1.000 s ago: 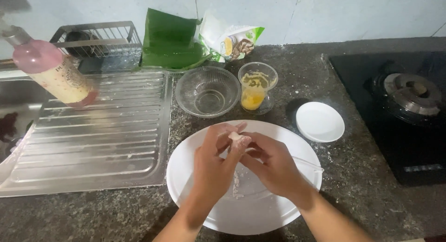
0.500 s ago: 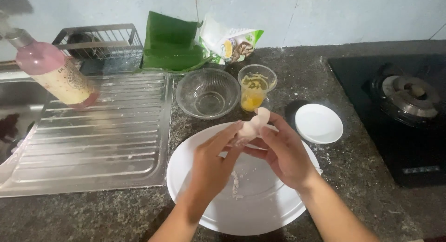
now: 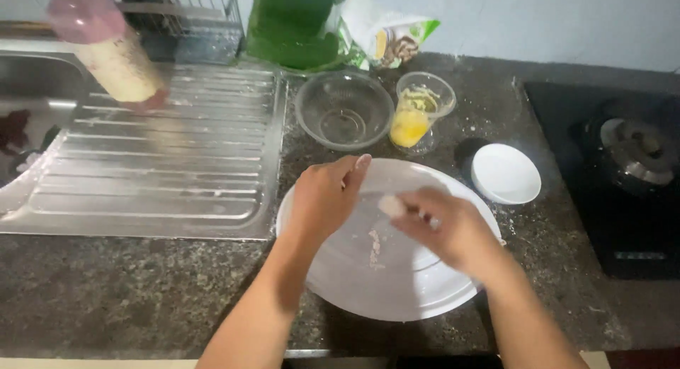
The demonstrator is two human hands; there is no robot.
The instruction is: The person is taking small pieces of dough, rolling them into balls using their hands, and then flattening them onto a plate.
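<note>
Both my hands hover over a large white plate [image 3: 397,284] on the dark stone counter. My right hand [image 3: 446,227] pinches a small pale lump of dough [image 3: 391,205] at its fingertips; the hand is blurred. My left hand [image 3: 322,199] is beside it with fingers loosely curled and one finger raised, holding nothing that I can see. A smear of flour or crumbs [image 3: 373,245] lies on the plate under the hands.
Behind the plate stand an empty glass bowl [image 3: 343,110], a clear cup with yellow egg [image 3: 419,114] and a small white dish [image 3: 505,173]. A steel drainboard [image 3: 156,163] and sink are left, with a pink-capped bottle [image 3: 110,47]. A gas stove [image 3: 630,156] is right. Green packets [image 3: 297,29] lean on the wall.
My hands have come apart: the right hand has lowered with the dough lump toward the plate, the left has let go. The view has shifted closer over the plate.
</note>
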